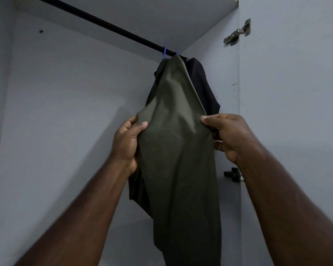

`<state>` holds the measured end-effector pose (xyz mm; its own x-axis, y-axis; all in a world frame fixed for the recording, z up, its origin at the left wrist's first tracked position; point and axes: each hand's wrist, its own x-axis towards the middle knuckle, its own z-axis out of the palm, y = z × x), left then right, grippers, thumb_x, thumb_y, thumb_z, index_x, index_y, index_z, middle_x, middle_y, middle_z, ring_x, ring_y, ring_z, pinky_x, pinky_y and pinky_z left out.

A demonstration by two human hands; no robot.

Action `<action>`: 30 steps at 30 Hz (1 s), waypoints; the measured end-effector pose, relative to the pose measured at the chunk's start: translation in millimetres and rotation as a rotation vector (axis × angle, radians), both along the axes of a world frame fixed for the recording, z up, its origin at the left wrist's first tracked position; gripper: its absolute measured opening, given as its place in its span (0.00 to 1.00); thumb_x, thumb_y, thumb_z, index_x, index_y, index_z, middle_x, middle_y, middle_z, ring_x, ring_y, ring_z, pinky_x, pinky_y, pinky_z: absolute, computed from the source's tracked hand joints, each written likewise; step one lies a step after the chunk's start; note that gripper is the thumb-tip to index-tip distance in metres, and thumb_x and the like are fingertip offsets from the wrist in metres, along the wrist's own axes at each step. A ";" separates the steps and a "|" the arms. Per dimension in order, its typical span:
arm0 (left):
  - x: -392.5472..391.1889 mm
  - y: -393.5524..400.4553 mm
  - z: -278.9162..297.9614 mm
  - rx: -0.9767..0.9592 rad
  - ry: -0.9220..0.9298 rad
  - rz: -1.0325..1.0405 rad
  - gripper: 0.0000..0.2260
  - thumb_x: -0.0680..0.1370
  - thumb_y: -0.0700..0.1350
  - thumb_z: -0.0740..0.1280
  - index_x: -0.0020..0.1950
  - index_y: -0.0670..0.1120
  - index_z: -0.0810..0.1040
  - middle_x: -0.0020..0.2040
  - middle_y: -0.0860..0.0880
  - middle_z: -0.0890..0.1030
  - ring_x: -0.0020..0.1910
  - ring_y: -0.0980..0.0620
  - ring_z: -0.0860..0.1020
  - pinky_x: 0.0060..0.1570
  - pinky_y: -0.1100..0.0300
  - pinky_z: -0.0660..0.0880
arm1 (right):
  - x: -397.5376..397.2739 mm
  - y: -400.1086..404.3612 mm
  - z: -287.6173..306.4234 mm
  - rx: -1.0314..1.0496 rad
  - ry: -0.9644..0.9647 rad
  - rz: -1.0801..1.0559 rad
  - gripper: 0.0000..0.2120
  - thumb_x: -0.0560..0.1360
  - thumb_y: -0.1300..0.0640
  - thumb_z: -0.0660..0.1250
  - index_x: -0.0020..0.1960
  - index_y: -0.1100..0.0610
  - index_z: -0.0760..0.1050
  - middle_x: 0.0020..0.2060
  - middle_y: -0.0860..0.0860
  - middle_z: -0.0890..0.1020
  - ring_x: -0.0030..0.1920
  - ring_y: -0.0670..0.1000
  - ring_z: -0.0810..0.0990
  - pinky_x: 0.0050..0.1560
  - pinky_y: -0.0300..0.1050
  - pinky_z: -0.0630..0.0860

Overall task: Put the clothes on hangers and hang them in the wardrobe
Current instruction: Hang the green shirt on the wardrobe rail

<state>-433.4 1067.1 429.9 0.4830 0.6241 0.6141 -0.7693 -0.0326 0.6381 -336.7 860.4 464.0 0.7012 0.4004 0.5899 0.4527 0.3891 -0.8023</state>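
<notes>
Olive-green garment (175,135) hanging from a blue hanger (164,51) on the black wardrobe rail (108,25), left hand (126,143) pinching its left edge, right hand (227,135) pinching its right edge, black garment (202,83) just behind it on the rail

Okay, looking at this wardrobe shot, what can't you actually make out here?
Head view only:
- Hanger bodies: only blue hooks show on the rail; the olive garment covers the rest.
- Black garment: mostly behind the olive one, type unclear.
- Olive garment's hem: cut off by the bottom edge.
- Left hand and right hand: fingers behind the cloth are hidden.
</notes>
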 end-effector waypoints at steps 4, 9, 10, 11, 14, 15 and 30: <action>4.3 22.2 -12.8 0.109 0.370 0.283 0.19 0.79 0.45 0.70 0.69 0.48 0.74 0.60 0.47 0.81 0.50 0.50 0.81 0.43 0.57 0.77 | -4.7 16.7 -5.4 0.046 -0.015 0.019 0.05 0.76 0.59 0.73 0.46 0.62 0.82 0.35 0.54 0.80 0.31 0.49 0.74 0.30 0.40 0.74; 8.8 22.4 -15.9 0.321 0.322 0.451 0.13 0.81 0.51 0.68 0.64 0.50 0.79 0.57 0.55 0.80 0.55 0.58 0.78 0.45 0.67 0.72 | -18.9 53.0 -13.8 0.017 -0.095 0.023 0.07 0.75 0.59 0.74 0.46 0.64 0.81 0.33 0.54 0.78 0.30 0.49 0.75 0.30 0.41 0.75; 6.8 20.2 -10.9 0.327 0.299 0.441 0.10 0.80 0.53 0.68 0.59 0.51 0.82 0.53 0.55 0.83 0.52 0.58 0.81 0.44 0.66 0.75 | -22.2 62.4 -15.9 0.007 -0.109 0.007 0.07 0.75 0.59 0.74 0.45 0.63 0.81 0.33 0.54 0.78 0.31 0.49 0.75 0.30 0.41 0.76; 5.1 18.9 -5.4 0.341 0.288 0.415 0.10 0.80 0.54 0.68 0.55 0.50 0.84 0.49 0.55 0.85 0.48 0.58 0.83 0.44 0.64 0.77 | -25.5 71.9 -17.6 0.002 -0.127 -0.010 0.06 0.75 0.59 0.74 0.45 0.63 0.81 0.32 0.54 0.79 0.30 0.50 0.76 0.31 0.42 0.76; -6.2 13.3 15.8 0.398 0.337 0.262 0.16 0.79 0.59 0.67 0.49 0.48 0.84 0.41 0.53 0.86 0.39 0.56 0.84 0.42 0.58 0.80 | -36.1 99.1 -23.3 -0.028 -0.217 -0.031 0.04 0.76 0.58 0.73 0.45 0.59 0.82 0.33 0.52 0.83 0.31 0.48 0.80 0.33 0.42 0.79; -8.9 14.8 22.1 0.414 0.364 0.234 0.16 0.78 0.60 0.68 0.47 0.47 0.84 0.38 0.51 0.85 0.36 0.54 0.83 0.41 0.56 0.81 | -39.9 108.2 -25.4 -0.058 -0.251 -0.017 0.03 0.77 0.58 0.72 0.46 0.57 0.83 0.35 0.51 0.84 0.33 0.47 0.83 0.35 0.43 0.80; -31.0 90.0 47.5 0.364 0.381 0.112 0.09 0.81 0.42 0.66 0.57 0.39 0.82 0.51 0.43 0.86 0.46 0.50 0.85 0.43 0.59 0.81 | 6.4 149.5 -73.8 0.023 0.393 0.230 0.10 0.79 0.50 0.69 0.55 0.56 0.81 0.48 0.54 0.86 0.47 0.53 0.85 0.52 0.49 0.81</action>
<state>-464.4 1157.1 477.4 0.6565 0.4640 0.5947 -0.4644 -0.3726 0.8034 -330.3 1009.8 390.2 0.7680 0.5620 0.3072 0.0149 0.4638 -0.8858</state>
